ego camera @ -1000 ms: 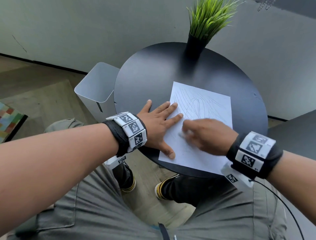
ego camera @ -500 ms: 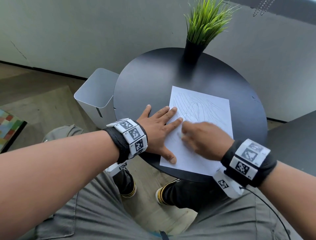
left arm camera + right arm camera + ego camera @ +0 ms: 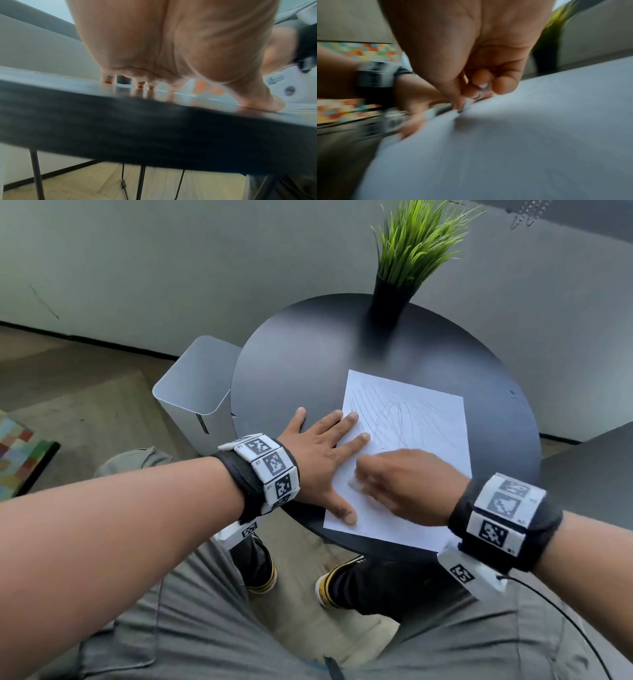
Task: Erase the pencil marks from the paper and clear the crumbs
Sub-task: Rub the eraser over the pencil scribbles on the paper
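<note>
A white sheet of paper with grey pencil scribbles on its far half lies on the round black table. My left hand lies flat with spread fingers on the paper's left edge, thumb near the front corner. My right hand is blurred over the paper's near half, fingers curled and pinching a small white eraser whose tip touches the sheet. In the left wrist view the left fingertips press on the tabletop. No crumbs can be made out.
A black pot with green grass stands at the table's far edge. A light grey bin sits on the floor left of the table. My knees and shoes are below the table's front edge. A grey wall runs behind.
My right hand has shifted slightly back and forth over the near-left part of the sheet, still blurred. The left hand stays pressed on the paper's left edge.
</note>
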